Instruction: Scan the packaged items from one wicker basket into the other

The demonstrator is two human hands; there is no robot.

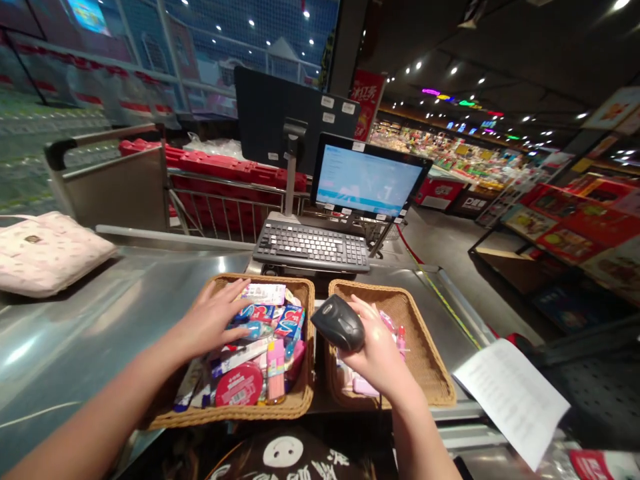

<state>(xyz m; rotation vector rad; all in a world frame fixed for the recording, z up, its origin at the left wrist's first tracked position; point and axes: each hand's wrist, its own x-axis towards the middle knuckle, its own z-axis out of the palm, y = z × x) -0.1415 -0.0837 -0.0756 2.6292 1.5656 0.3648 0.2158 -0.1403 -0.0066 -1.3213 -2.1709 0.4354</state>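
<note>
My left hand (215,319) reaches over the left wicker basket (309,347), fingers spread; whether it touches the goods under it I cannot tell. Packed in that basket are blue-and-red boxes (290,321), a round red container (240,385) with a barcode label, a pink pack with a rainbow-striped top (275,373) and other small packages. My right hand (375,347) is wrapped around a black barcode scanner (341,323), held above the right wicker basket (425,347). Some pink and white items (367,387) lie in this basket, partly hidden by my hand.
Behind the baskets stand a black keyboard (315,245) and a lit monitor (369,179), with a second screen (270,120) turned away. A pale handbag (50,253) rests on the metal counter (150,287) at left. Printed paper (515,397) lies at right. A shopping cart (215,203) is beyond.
</note>
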